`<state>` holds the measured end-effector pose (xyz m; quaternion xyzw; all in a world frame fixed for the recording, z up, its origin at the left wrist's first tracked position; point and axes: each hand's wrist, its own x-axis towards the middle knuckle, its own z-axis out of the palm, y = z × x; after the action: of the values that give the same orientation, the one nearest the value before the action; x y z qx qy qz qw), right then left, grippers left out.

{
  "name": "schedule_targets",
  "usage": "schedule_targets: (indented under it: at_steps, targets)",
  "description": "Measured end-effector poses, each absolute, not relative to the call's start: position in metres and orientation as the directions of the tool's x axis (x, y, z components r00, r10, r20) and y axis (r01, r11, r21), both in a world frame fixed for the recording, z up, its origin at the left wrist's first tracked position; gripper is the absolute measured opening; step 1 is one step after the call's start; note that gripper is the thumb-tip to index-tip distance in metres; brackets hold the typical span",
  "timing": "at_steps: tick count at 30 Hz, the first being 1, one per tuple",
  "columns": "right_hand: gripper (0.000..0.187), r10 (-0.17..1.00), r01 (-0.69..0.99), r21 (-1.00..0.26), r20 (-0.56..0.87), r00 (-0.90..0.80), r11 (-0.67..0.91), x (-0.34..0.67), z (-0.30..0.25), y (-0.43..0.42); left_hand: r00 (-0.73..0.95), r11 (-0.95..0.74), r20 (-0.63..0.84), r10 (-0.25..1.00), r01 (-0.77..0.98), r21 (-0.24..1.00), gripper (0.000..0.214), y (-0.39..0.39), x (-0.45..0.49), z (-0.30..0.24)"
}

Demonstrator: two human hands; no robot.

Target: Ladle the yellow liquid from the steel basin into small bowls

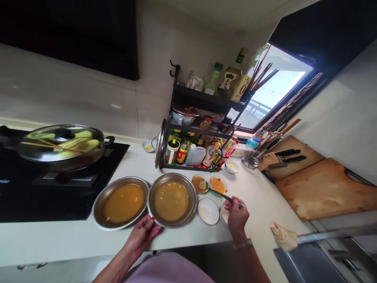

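Two round metal plates of brown liquid sit side by side on the white counter: one on the left (101, 200) and one on the right (191, 196). My left hand (143, 236) grips the near rim of the right plate. My right hand (237, 216) is closed on a spoon (216, 192) whose bowl rests in a small bowl of brown liquid (198, 188). Beside that stands a bowl of orange sauce (221, 181). An empty white bowl (208, 211) lies just left of my right hand. Another small dish is partly hidden under that hand.
A lidded wok (61, 147) holding green vegetables and chopsticks sits on the black cooktop (26, 196) at left. A black spice rack (200, 129) with bottles stands behind the plates. Wooden cutting boards (326, 188) and knives (287, 155) lie at right. A crumpled cloth (284, 236) rests by the sink (318, 261).
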<state>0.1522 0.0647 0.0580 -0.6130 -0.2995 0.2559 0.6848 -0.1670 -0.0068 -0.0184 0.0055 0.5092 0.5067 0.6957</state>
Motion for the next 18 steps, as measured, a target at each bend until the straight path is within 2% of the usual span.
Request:
schedule_targets:
  at_steps: [5, 12, 18]
  targets:
    - [0.033, 0.72, 0.028, -0.989, 0.125, 0.683, 0.145, 0.148, 0.071, 0.056, 0.016, 0.525, -0.696, 0.718, -0.669, 0.526, 0.019, -0.006, -0.171, -0.016]
    - [0.036, 0.784, 0.064, -0.988, 0.153, 0.602, 0.143, 0.126, 0.084, 0.037, 0.075, 0.538, -0.678, 0.731, -0.675, 0.506, 0.019, -0.005, -0.174, -0.017]
    - [0.032, 0.866, 0.205, -0.963, 0.25, 0.434, 0.175, 0.095, 0.083, 0.019, 0.06, 0.522, -0.678, 0.733, -0.688, 0.504, 0.02, -0.005, -0.172, -0.02]
